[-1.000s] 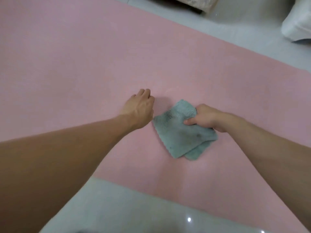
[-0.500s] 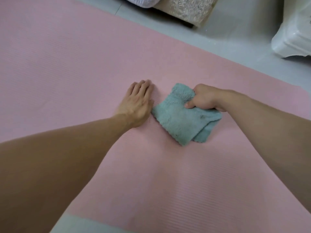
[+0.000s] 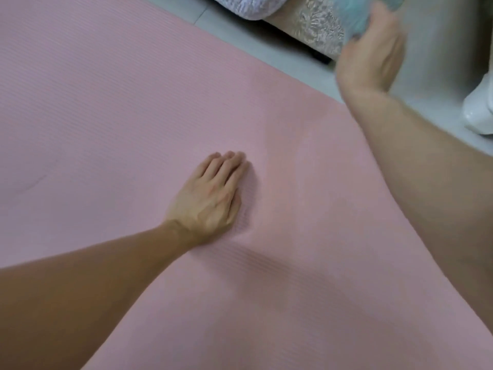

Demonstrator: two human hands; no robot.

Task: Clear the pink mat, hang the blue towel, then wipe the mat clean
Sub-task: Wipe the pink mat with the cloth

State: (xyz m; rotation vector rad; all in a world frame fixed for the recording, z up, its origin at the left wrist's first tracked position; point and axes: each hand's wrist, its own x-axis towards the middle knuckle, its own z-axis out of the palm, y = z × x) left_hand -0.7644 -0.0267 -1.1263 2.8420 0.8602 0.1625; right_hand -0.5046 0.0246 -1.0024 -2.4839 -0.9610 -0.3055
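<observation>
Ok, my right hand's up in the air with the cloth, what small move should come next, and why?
Probably bring the cloth down onto the mat, right of the left hand, and wipe there. The right hand holds the cloth in the air beyond the mat's far edge, so nothing is being wiped, while the left hand lies flat on the mat, seemingly steadying it.

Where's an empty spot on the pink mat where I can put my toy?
The pink mat is bare all across its left side, beyond the left hand, and between that hand and the right forearm. It is crowded only past the far edge, where the right hand holds the cloth by the furniture.
</observation>
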